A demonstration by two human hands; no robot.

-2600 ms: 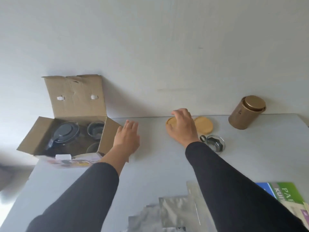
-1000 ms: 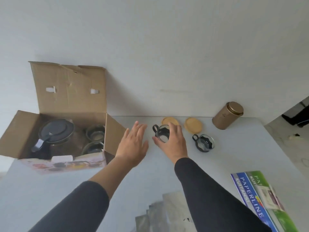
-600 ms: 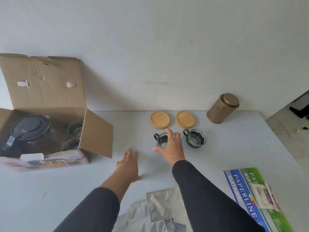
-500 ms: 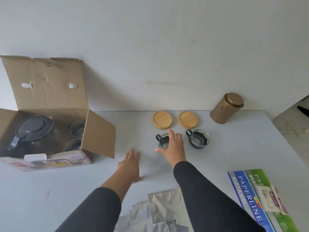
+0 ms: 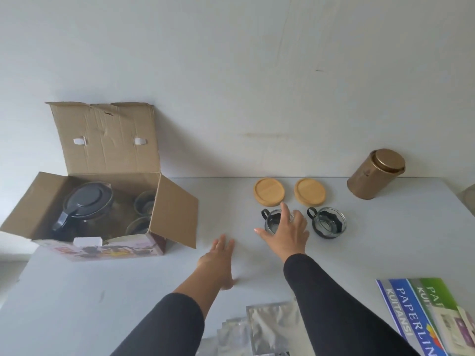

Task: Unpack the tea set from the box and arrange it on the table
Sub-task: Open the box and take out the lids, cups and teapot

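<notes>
- The right hand (image 5: 288, 233) is over a small glass cup (image 5: 273, 223) on the white bench (image 5: 102, 291). Its fingers (image 5: 284, 210) are spread apart and look loose. I cannot tell if they touch the cup.
- The left hand (image 5: 218, 260) lies flat on the bench, near the cup but apart from it. Its fingers are straight and hold nothing.
- A second glass cup (image 5: 329, 224) stands just beside the first one, on the right. Two round wooden coasters (image 5: 269, 191) lie in a row behind the cups.
- The cardboard box (image 5: 102, 201) is open at the left of the bench. A teapot with a dark lid (image 5: 84, 204) is inside it, and more glass cups (image 5: 142, 205) sit next to the pot.
- I think the job is partly done. The pot and the other cups must come out.
- The right hand could bump the cup as it pulls away. The cup could tip or knock the one beside it, and glass breaks.
- The teapot looks big and sits deep in the box. It could catch on a flap (image 5: 177, 211) and slip if one hand lifts it alone.
- A gold tin (image 5: 372, 173), silver bags (image 5: 267, 327) and a receipt book (image 5: 421, 317) also lie on the bench.
</notes>
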